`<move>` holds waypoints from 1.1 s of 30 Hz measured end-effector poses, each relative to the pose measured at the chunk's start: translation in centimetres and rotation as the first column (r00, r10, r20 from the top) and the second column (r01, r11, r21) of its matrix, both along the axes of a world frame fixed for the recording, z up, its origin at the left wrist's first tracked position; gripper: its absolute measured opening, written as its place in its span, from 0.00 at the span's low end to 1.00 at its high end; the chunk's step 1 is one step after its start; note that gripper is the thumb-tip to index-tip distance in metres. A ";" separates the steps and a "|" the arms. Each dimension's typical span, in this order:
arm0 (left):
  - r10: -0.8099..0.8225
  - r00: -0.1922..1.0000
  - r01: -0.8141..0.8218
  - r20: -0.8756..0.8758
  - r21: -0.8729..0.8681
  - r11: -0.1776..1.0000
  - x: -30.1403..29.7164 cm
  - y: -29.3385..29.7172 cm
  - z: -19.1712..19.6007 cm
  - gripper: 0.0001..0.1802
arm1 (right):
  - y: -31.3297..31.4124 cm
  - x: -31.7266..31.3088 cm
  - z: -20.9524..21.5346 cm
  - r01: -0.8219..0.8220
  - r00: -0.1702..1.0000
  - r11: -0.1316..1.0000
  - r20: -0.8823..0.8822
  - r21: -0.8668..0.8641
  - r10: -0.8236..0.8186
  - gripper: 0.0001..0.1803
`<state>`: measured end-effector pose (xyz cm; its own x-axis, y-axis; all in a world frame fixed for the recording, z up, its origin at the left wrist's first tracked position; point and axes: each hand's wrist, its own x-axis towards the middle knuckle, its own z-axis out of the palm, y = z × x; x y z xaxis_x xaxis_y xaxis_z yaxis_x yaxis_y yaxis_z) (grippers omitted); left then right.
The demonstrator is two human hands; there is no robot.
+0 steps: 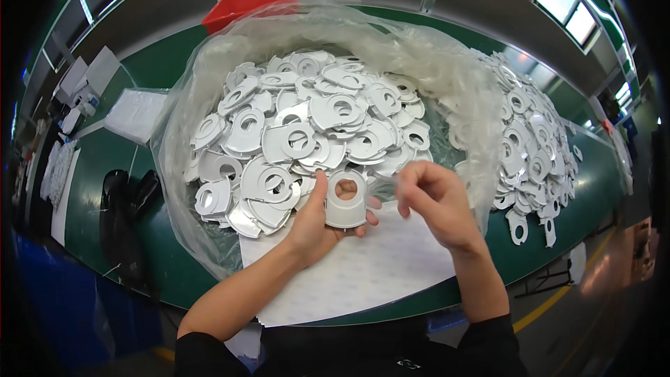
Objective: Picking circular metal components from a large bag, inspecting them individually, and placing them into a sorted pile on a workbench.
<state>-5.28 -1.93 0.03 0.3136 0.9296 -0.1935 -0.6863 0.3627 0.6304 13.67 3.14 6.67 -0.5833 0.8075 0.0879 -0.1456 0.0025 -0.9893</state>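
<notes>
White plastic up close: one holed piece [346, 216] gripped in the left hand [313, 232], thumb at its edge, fingers behind, above a pale sheet [349, 279]. Off to its right, apart from the piece, right hand [438, 202] half curled, fingertips blurred; cannot tell whether pinching anything. Could go wrong at that thumb: with a loosened grip, could slip edgewise and drop to the sheet. Just beyond the left hand, watch the loose heap [279, 141] inside the clear bag [419, 45], stacked steep; could slide forward at a knock from the knuckles. Right of the right hand, watch the second heap [537, 148], spread over the green counter [84, 188] with strays toward the near side; could scatter off the edge from a bump of the elbow.
</notes>
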 end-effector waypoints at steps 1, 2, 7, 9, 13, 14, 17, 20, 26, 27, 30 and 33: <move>-0.033 0.999 0.033 -0.028 0.005 0.999 0.2 0.0 0.1 0.37 | 0.6 -0.1 -1.5 0.048 0.999 0.999 0.003 0.012 -0.048 0.06; -0.045 0.997 0.046 -0.061 0.019 0.999 0.3 0.0 0.3 0.37 | 0.7 -0.5 -2.2 0.050 0.999 0.999 0.001 0.010 -0.050 0.06; -0.048 0.997 0.048 -0.058 0.003 0.999 0.1 -0.1 0.2 0.38 | 0.2 -1.9 -3.2 0.196 0.981 0.980 -0.008 -0.018 -0.196 0.09; -0.045 0.997 0.045 -0.063 -0.008 0.999 0.1 -0.3 0.2 0.38 | 0.0 -1.9 -3.0 0.225 0.974 0.972 -0.020 -0.066 -0.227 0.10; -0.060 0.996 0.065 -0.063 0.069 0.995 0.2 -0.7 -0.3 0.38 | 0.1 -1.7 -3.2 0.303 0.939 0.940 -0.121 -0.154 -0.322 0.12; -0.068 0.994 0.075 -0.082 0.086 0.993 0.3 -0.8 0.0 0.39 | 0.0 -1.5 -3.1 0.289 0.937 0.940 -0.146 -0.184 -0.317 0.12; -0.076 0.994 0.086 -0.084 0.122 0.989 0.1 -0.8 -0.2 0.40 | -0.1 -1.6 -3.0 0.276 0.937 0.941 -0.161 -0.195 -0.309 0.13; -0.073 0.992 0.084 -0.099 0.109 0.990 0.1 -0.7 0.1 0.41 | 0.0 -1.7 -3.1 0.248 0.955 0.949 -0.117 -0.193 -0.274 0.13; -0.032 0.991 0.041 -0.127 0.065 0.997 0.0 -0.6 0.3 0.38 | -0.1 -2.0 -3.6 0.218 0.969 0.963 -0.081 -0.161 -0.233 0.13; -0.022 0.985 0.032 -0.174 0.053 0.998 -0.1 -0.6 0.4 0.37 | -0.1 -2.0 -3.7 0.220 0.969 0.962 -0.079 -0.164 -0.235 0.13; -0.055 0.974 0.060 -0.218 0.017 0.998 -0.2 -0.7 0.9 0.33 | -0.3 -2.1 -3.7 0.220 0.969 0.962 -0.077 -0.159 -0.235 0.12; -0.060 0.967 0.059 -0.247 -0.014 0.998 -0.1 -0.9 1.2 0.29 | -0.4 -2.2 -3.7 0.231 0.965 0.965 -0.096 -0.122 -0.243 0.11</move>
<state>-5.37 -2.79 1.21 0.3100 0.9093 -0.2777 -0.4867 0.4027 0.7752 11.50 2.76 3.02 -0.3661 0.9295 0.0442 -0.2608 -0.0569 -0.9637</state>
